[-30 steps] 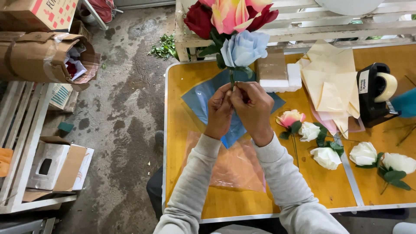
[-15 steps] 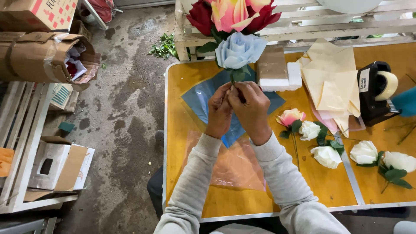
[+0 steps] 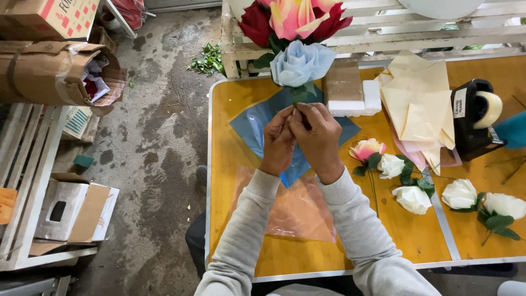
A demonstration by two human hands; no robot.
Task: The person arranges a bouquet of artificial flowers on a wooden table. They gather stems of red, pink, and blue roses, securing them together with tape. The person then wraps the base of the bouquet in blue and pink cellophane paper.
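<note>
Both hands pinch blue rose [image 3: 300,63] stem over blue sheet [image 3: 257,126]: left hand [image 3: 278,143], right hand [image 3: 318,137]. Rose not wrapped yet, sheet flat on table [image 3: 230,98]. Stem mostly hidden, maybe taped. Loose roses [image 3: 412,198] wait.

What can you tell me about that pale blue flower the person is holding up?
The pale blue flower looks artificial, like a rose with soft, ruffled fabric-like petals, fully open. Small green leaves sit under the bloom, and a thin dark stem runs down from it. Both hands pinch that stem just below the leaves: the left hand and the right hand, close together. It stands upright above a blue sheet on the yellow table, in front of red and pink flowers.
</note>
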